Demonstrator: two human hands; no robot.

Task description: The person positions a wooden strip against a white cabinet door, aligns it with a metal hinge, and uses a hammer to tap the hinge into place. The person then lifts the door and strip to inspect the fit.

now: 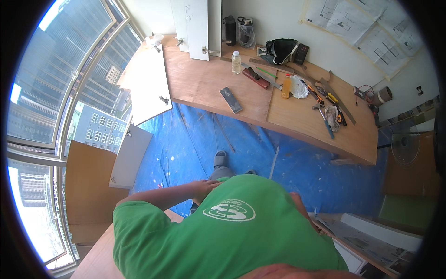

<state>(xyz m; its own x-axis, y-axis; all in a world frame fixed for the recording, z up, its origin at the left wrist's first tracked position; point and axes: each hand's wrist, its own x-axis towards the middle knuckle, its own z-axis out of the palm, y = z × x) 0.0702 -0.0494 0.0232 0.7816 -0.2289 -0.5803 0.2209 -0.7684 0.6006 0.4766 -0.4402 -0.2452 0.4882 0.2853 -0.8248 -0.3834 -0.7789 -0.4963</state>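
Observation:
My left hand [204, 188] lies on my grey trouser leg at the lap, beside the hem of my green shirt [186, 242]. Its fingers look stretched out and hold nothing that shows, though the shirt partly covers them. Of my right arm [301, 204] only a strip appears past the shirt's right side; that hand is hidden. Both hands are apart from the wooden workbench [195, 83] ahead. On it lie a dark grey rectangular block [231, 100], a clear bottle of pale liquid [236, 63], a reddish-brown pouch [255, 78] and a hammer [327, 122].
Blue sheeting [200, 144] covers the floor. White hinged panels [151, 86] lean and lie at the left by the windows. Yellow-handled tools [330, 96], an orange bottle [286, 87] and a dark bag [278, 50] crowd the bench's right. A brown board [90, 186] stands left.

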